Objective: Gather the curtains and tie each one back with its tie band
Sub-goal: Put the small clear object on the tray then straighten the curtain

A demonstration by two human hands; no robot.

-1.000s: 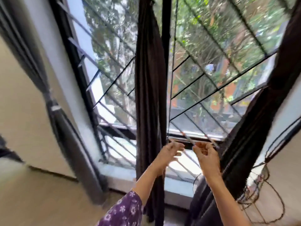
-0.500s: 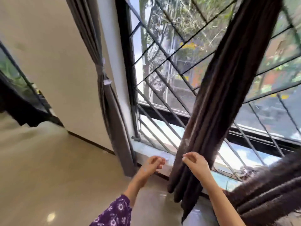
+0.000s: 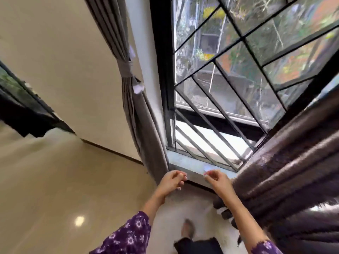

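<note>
Head view: left hand (image 3: 170, 182) and right hand (image 3: 219, 182) curl their fingers narrow; whether they pinch a band, I cannot tell. Bunch the dark curtain (image 3: 284, 180), just right of the fingers, tightly first.

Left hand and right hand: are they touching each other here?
Apart. The head view shows a strip of window sill between the fingertips of the left hand and the right hand.

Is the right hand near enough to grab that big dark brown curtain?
Probably yes. The dark brown curtain hangs right beside the right hand, on its outer side, and nothing shows between them. A short sideways reach should meet the folds.
</note>
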